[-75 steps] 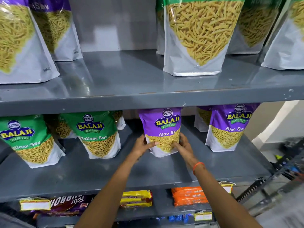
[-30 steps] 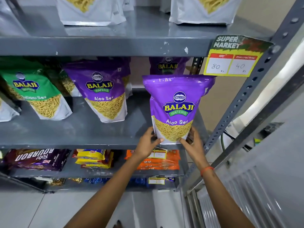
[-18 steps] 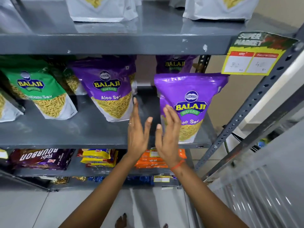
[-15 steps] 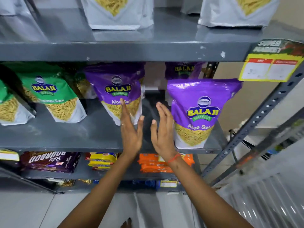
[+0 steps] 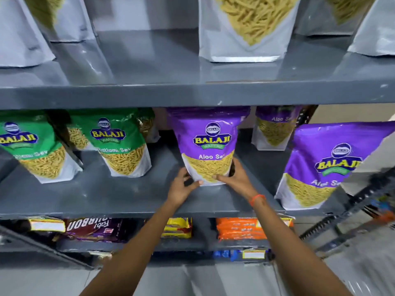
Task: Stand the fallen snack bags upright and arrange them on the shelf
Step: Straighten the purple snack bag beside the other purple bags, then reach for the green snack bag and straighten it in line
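Observation:
A purple Balaji Aloo Sev bag (image 5: 208, 142) stands upright in the middle of the grey middle shelf (image 5: 119, 197). My left hand (image 5: 181, 184) grips its lower left corner and my right hand (image 5: 236, 177) grips its lower right side. A second purple Aloo Sev bag (image 5: 324, 165) stands upright at the shelf's right front edge, free of both hands. A third purple bag (image 5: 274, 129) stands behind, toward the back. Two green Ratlami Sev bags (image 5: 119, 144) (image 5: 32, 146) stand at the left.
The upper shelf (image 5: 192, 95) carries several white-bottomed sev bags (image 5: 248, 28). Below lie a brown Bourbon biscuit pack (image 5: 94, 228), yellow packs (image 5: 177, 228) and orange packs (image 5: 239, 229). A perforated metal upright (image 5: 350, 201) runs along the right.
Both hands let go of the right-hand purple bag, moved left with fingers spread, and now hold the middle purple bag at its base. The camera shifted left.

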Demonstrator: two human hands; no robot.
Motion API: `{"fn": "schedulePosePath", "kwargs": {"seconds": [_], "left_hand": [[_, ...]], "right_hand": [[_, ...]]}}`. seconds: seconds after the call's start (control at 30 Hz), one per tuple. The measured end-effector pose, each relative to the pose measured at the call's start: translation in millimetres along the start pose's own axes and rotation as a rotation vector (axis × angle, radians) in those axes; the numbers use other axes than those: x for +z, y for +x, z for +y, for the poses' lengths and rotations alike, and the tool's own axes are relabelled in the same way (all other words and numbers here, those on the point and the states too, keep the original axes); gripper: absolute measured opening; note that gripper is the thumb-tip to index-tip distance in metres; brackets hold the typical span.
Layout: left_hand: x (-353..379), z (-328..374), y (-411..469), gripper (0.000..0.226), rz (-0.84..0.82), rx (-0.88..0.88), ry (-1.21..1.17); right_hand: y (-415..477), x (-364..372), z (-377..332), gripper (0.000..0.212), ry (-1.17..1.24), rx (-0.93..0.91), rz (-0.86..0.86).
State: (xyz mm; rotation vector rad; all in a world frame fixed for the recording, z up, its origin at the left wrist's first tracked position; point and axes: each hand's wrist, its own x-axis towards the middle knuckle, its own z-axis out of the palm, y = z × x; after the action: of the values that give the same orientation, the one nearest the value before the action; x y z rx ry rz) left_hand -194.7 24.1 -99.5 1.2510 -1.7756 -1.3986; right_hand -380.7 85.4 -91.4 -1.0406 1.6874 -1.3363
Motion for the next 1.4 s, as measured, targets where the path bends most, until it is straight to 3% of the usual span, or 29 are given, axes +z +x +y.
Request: {"fn": "schedulePosePath", "kwargs": {"seconds": [0.27, 0.6, 0.73, 0.83, 0.93, 1.0, 1.13, 1.23, 1.3, 1.4], "left_hand": [[17, -20, -66, 0.047, 0.010, 0.126, 0.013], [19, -3, -79, 0.048, 0.022, 0.013, 0.036], [17, 8, -88, 0.056, -0.006, 0.006, 0.041], [9, 17, -99, 0.080, 0.050, 0.068, 0.056], [-7, 26, -113, 0.081, 0.192, 0.218, 0.127], [-23, 36, -118, 0.077, 0.287, 0.322, 0.136], [-72, 42, -110, 0.075, 0.426, 0.471, 0.167], [-117, 28, -92, 0.078, 0.481, 0.439, 0.165], [-152, 8, -76, 0.081, 0.520, 0.374, 0.147], [-198, -27, -42, 0.090, 0.494, 0.241, 0.119]], "right_hand": [[-73, -10, 21, 0.071, 0.014, 0.008, 0.034], [-88, -11, 8, 0.068, 0.019, -0.026, -0.003], [-98, -16, -1, 0.084, -0.030, -0.026, -0.009], [-118, -11, -24, 0.094, -0.091, -0.153, 0.278], [-135, 14, -51, 0.060, -0.306, -0.492, 0.605], [-137, 43, -68, 0.044, -0.368, -0.640, 0.664], [-123, 111, -92, 0.040, -0.361, -0.759, 0.549], [-105, 160, -103, 0.039, -0.333, -0.766, 0.474], [-85, 194, -104, 0.040, -0.316, -0.695, 0.373], [-40, 232, -96, 0.056, -0.283, -0.425, 0.191]]}}
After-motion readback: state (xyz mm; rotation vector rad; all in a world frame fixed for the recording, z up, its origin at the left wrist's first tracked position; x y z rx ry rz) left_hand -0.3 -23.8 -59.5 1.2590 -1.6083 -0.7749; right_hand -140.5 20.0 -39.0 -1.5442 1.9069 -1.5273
